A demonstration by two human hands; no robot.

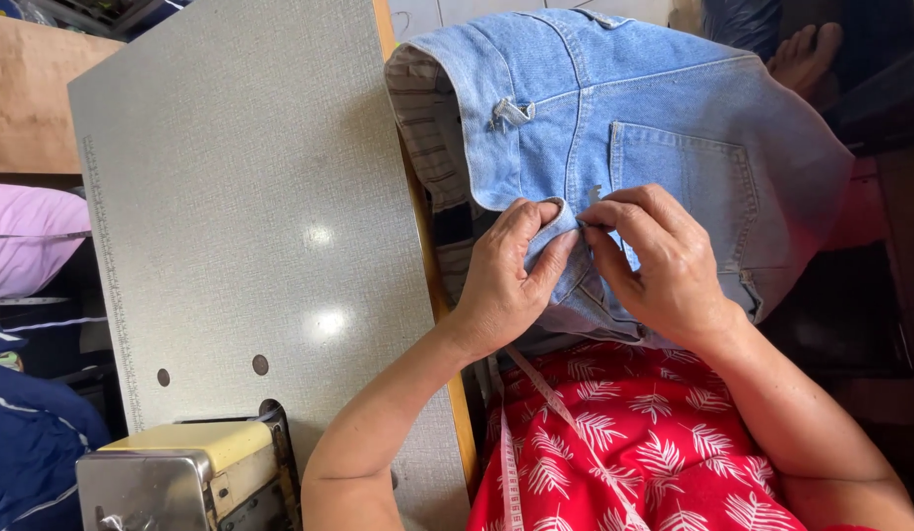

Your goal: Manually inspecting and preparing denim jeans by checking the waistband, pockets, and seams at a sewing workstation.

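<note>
A light blue denim garment (653, 108) with a back pocket and belt loop lies across my lap, its striped lining showing at the waistband. My left hand (511, 275) pinches a fold of the denim waistband between thumb and fingers. My right hand (663, 261) presses against the same fold from the other side, fingertips closed on the fabric near a belt loop. Whether it also holds a small tool is hidden.
A grey sewing table (240, 197) with a ruler strip along its far edge spans the left. A sewing machine head (181, 477) sits at the bottom left. A measuring tape (535, 393) hangs over red patterned clothing. A bare foot (806, 54) shows top right.
</note>
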